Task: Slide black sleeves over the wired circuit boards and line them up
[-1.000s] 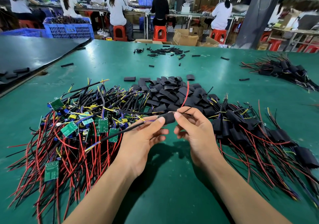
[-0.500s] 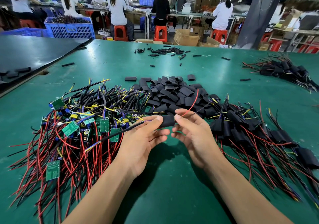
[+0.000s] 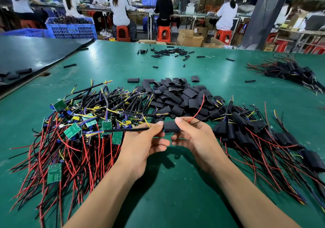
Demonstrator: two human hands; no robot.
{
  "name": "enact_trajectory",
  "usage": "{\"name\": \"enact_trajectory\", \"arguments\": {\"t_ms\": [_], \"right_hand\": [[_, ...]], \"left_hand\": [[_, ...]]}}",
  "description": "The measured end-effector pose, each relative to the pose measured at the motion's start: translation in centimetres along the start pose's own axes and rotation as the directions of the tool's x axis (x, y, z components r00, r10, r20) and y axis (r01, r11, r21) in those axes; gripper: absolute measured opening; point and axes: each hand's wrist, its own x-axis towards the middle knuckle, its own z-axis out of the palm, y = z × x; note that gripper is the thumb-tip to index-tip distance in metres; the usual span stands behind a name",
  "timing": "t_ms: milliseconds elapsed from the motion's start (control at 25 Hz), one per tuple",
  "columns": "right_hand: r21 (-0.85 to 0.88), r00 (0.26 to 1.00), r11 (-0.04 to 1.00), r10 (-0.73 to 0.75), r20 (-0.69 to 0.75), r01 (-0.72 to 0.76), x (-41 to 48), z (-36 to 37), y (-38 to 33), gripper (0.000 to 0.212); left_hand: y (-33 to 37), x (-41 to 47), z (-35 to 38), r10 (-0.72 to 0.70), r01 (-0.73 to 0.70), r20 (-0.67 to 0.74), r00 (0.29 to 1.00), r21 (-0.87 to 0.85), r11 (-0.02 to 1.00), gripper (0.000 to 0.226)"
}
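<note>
"Where's the flat black tube sleeve [image 3: 171, 126]?"

"Above the green desk [image 3: 167, 198], between both hands, lying left to right. The right grip [image 3: 195, 136] pinches its right end, thumb on top. The left grip [image 3: 146, 140] pinches the black cable [image 3: 126, 130] at its left mouth."

"And the board?"

"Hidden inside, I'd guess. The sleeved pile [image 3: 246, 131] lies nearer the right grip."

Above the green desk [image 3: 175, 201], the left hand [image 3: 140, 145] pinches a black cable [image 3: 126, 130] at the left end of a black sleeve [image 3: 171, 127], which the right hand [image 3: 197, 138] grips. Bare wired boards [image 3: 73, 131] lie on the left, loose sleeves [image 3: 177, 97] beyond the hands, and sleeved boards [image 3: 246, 131] on the right.
</note>
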Motion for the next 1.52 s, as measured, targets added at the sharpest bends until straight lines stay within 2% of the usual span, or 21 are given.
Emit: {"name": "enact_trajectory", "arguments": {"t_ms": [240, 440, 520, 680, 840, 1000, 1120, 1360, 1520], "right_hand": [[-0.041, 0.997, 0.999, -0.025, -0.069, 0.022, 0.2, -0.1, -0.1, 0.012], [-0.067, 0.996, 0.994, -0.086, -0.004, 0.086, 0.0, 0.0, -0.3, 0.026], [-0.080, 0.997, 0.994, -0.079, -0.009, 0.078, 0.0, -0.1, -0.4, 0.030], [-0.085, 0.999, 0.996, -0.040, -0.030, 0.037, 0.1, -0.1, -0.2, 0.033], [-0.081, 0.997, 0.994, -0.065, 0.049, 0.069, -0.3, 0.3, 0.0, 0.009], [-0.100, 0.998, 0.993, -0.061, 0.029, 0.063, -0.3, 0.5, 0.2, 0.015], [-0.056, 0.999, 0.998, -0.030, 0.026, 0.032, -0.3, 0.6, 0.0, 0.014], [-0.018, 0.997, 0.998, 0.066, 0.042, -0.065, -0.5, 0.4, -0.3, 0.010], [0.009, 0.993, 0.993, 0.113, 0.035, -0.114, -0.3, 0.4, -0.3, 0.019]], "left_hand": [[-0.5, -0.2, 0.3, 0.145, -0.148, 0.033, 0.989, 0.083, 0.986, 0.009], [-0.2, 0.0, 0.1, 0.046, -0.047, 0.080, 0.996, 0.015, 0.999, 0.007], [-0.3, 0.1, 0.0, 0.058, -0.061, 0.101, 0.993, 0.027, 0.998, 0.006], [-0.7, 0.2, -0.1, 0.178, -0.183, 0.047, 0.983, 0.120, 0.976, 0.005], [-0.7, 0.0, 0.2, 0.251, -0.244, -0.006, 0.968, 0.225, 0.943, 0.002], [-0.6, -0.4, 0.3, 0.302, -0.287, 0.011, 0.953, 0.348, 0.892, 0.004], [-0.2, -0.6, 0.4, 0.328, -0.319, 0.041, 0.944, 0.376, 0.870, 0.008], [0.0, -1.1, 0.3, 0.396, -0.404, 0.132, 0.909, 0.521, 0.752, 0.017], [0.0, -1.2, 0.3, 0.390, -0.395, 0.119, 0.913, 0.498, 0.772, 0.016]]}}
